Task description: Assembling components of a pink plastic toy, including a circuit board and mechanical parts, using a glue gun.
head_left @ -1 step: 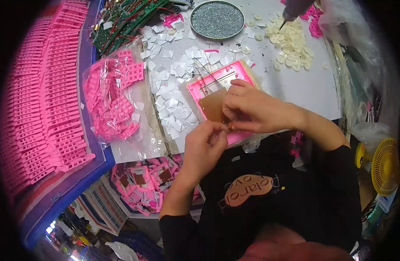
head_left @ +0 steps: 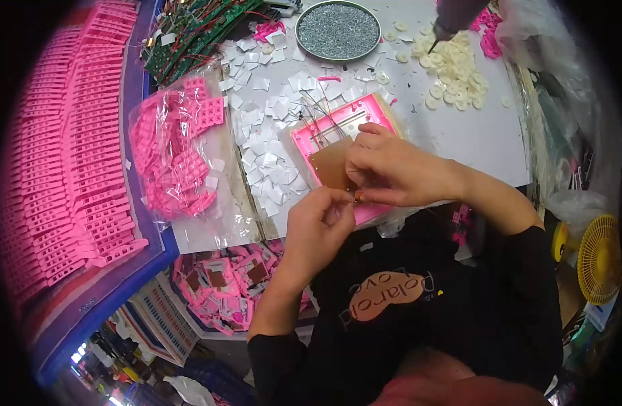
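Note:
A pink plastic frame (head_left: 304,147) lies tilted in front of me on a pale block. A brown circuit board (head_left: 330,166) covers part of it, and thin wires (head_left: 322,111) stick up over its far side. My left hand (head_left: 321,223) is closed in a pinch at the board's near edge. Right beside it, my right hand (head_left: 395,169) is also pinched, its knuckles over the board and frame. Between the two sets of fingertips sits a tiny orange-and-metal part, too small to name. The fingers hide the board's near right corner.
White paper squares (head_left: 277,172) lie scattered left of the frame. A round tin (head_left: 338,30) of small screws stands far off, beside cream discs (head_left: 453,74). Above the discs hangs a dark screwdriver (head_left: 453,17). Bagged pink keypads (head_left: 179,152) and green circuit boards (head_left: 203,40) are left.
The hanging screwdriver has swung slightly left and its tip sits a little lower. Both hands stay almost in place at the board's edge.

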{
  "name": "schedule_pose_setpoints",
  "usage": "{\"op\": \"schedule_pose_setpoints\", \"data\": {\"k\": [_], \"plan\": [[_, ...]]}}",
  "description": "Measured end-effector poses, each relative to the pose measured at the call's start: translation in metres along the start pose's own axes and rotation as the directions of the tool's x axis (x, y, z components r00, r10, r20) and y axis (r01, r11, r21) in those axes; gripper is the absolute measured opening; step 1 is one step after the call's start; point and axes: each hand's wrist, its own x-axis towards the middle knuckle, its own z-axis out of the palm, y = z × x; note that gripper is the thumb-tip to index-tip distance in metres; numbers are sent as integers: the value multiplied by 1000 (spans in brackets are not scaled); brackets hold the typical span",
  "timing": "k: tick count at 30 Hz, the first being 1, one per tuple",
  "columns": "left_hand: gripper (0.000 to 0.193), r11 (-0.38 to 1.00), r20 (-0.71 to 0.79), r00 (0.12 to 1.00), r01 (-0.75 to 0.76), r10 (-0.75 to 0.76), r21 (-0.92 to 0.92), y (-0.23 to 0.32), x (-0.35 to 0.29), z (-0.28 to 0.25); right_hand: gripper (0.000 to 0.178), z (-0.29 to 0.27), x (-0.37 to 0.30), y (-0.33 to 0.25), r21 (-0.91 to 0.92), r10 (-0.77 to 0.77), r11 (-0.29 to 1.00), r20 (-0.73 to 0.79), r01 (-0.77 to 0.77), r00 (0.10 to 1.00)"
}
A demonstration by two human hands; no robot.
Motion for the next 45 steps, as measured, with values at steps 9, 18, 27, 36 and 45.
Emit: {"op": "schedule_pose_setpoints", "data": {"k": [9, 18, 27, 36, 45], "plan": [[4, 999, -6, 1000, 0, -1, -54, -6, -3, 3, 23, 2, 1, -1, -63, -21, 998, -14, 20, 1000], [8, 967, -110, 990, 63, -92, -248, -1, -7, 24, 21, 43, -32, -31, 3, 105, 994, -390, -113, 915], [6, 997, -95, 995, 27, -35, -76, 6, -4, 20, 19, 59, -39, -21, -68, -16, 997, -553, -26, 833], [17, 896, 240, 943, 301, -230, -327, 8, 15, -14, 26, 54, -34, -10, -462, -373, 868, -368, 180, 852], [20, 869, -98, 901, -371, 422, 327, -15, 2, 7, 23, 63, -31, -1, -625, -394, 765, -263, 155, 881]]}}
